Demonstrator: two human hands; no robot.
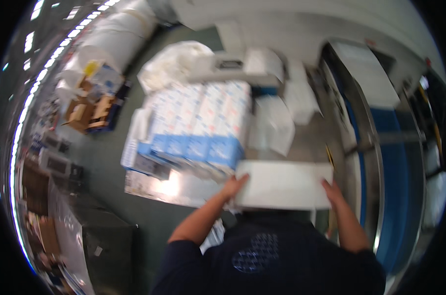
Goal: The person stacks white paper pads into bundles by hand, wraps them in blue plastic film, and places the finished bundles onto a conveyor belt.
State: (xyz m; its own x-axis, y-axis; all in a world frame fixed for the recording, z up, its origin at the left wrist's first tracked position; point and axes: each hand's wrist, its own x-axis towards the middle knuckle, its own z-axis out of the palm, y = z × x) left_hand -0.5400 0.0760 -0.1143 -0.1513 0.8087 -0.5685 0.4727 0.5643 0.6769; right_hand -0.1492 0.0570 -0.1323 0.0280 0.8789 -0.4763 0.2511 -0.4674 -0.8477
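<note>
Between my two hands I hold a long white box (284, 184) in front of my body. My left hand (236, 187) grips its left end, with the thumb on top. At the right end my right hand (332, 191) has its thumb over the edge; the other fingers are hidden beneath. Just beyond and to the left stand several tall white-and-blue cartons (198, 123) in a row. They rest on a shiny metal-topped surface (171, 186), part of which shows in front of them. The picture is somewhat blurred.
A conveyor with a blue belt (397, 187) runs along the right. Clear plastic bags (274, 125) lie behind the box, and a white plastic bundle (173, 64) sits behind the cartons. Left are open brown cardboard boxes (90, 113) and a dark bin (110, 250).
</note>
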